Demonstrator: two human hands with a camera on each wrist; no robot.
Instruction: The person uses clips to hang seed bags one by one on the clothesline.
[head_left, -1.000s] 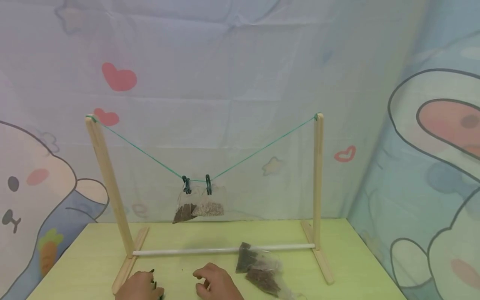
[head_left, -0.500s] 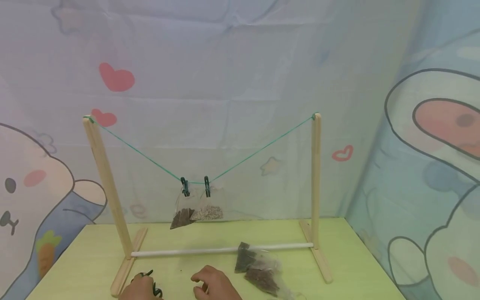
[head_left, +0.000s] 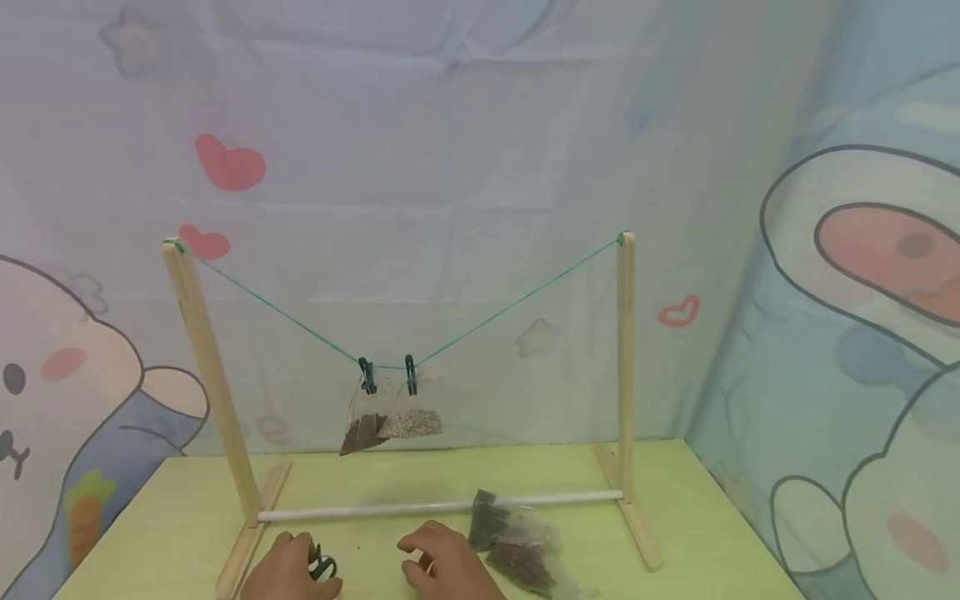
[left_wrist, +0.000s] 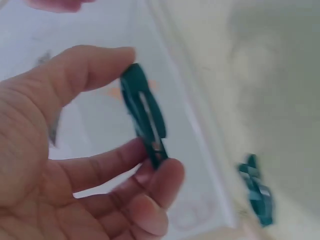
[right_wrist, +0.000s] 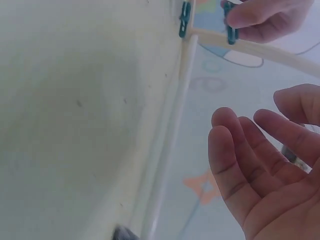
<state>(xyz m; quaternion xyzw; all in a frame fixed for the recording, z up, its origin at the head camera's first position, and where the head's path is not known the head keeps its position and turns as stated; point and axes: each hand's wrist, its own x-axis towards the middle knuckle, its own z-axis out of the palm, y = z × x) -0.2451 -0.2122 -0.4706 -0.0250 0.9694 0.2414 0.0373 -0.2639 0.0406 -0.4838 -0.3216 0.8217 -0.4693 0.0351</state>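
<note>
My left hand (head_left: pixel 283 568) is low over the table at the left, pinching a dark green clothespin (left_wrist: pixel 143 110) between thumb and fingertips. A second green clothespin (left_wrist: pixel 257 192) lies on the table beside it. My right hand (head_left: pixel 452 568) holds nothing; its fingers are loosely bent, just left of two clear bags on the table, one with black contents (head_left: pixel 489 525) and one with brown contents (head_left: pixel 521 565). From the sagging green string (head_left: pixel 277 308), two clothespins (head_left: pixel 411 375) hang a bag of dark brown bits (head_left: pixel 365 432) and a bag of pale grains (head_left: pixel 414 422).
Two wooden posts (head_left: pixel 627 367) on flat wooden feet (head_left: pixel 641 533) carry the string. A white rod (head_left: pixel 360 509) joins them low down, beyond both hands. The yellow-green table (head_left: pixel 570 467) meets a printed cloth backdrop (head_left: pixel 487 167).
My left hand has lifted and shifted slightly right, with a clothespin now at its fingertips. The right hand has moved a little right and up. The head view has shifted slightly.
</note>
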